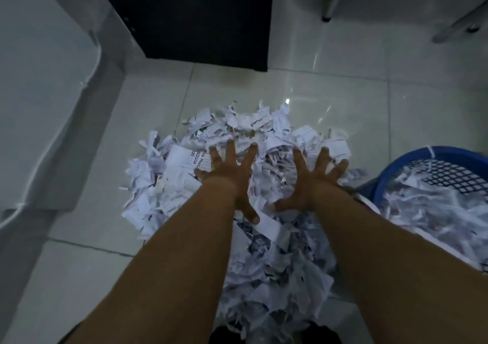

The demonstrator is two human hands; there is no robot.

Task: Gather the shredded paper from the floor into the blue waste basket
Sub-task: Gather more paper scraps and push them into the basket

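Two bare forearms reach forward from the bottom edge, one on each side of the shredded paper (277, 264). The paper lies in a loose heap on the floor (343, 98), starting between the arms and widening away from the camera. It is mostly white strips and torn scraps, some with dark print.

Farther out, both hands are over the middle of the heap, palms down. The left hand (229, 177) has its fingers straight and fanned wide, and its thumb points back towards a long white strip. The right hand (311, 182) is splayed the same way just beside it, thumb turned inward. Neither hand grips anything. Whether the palms press on the paper or are just above it cannot be told.

Just left of the left hand, a larger torn sheet (184, 164) with printed letters lies on the heap.

At the right edge is the blue waste basket (449, 152), with a mesh wall. It already holds plenty of shreds, and the heap reaches up to its side.

Beyond the pile are glossy pale tiles, then a dark cabinet (198, 13) standing on the floor. At the top right are two slim metal furniture legs (332, 0).
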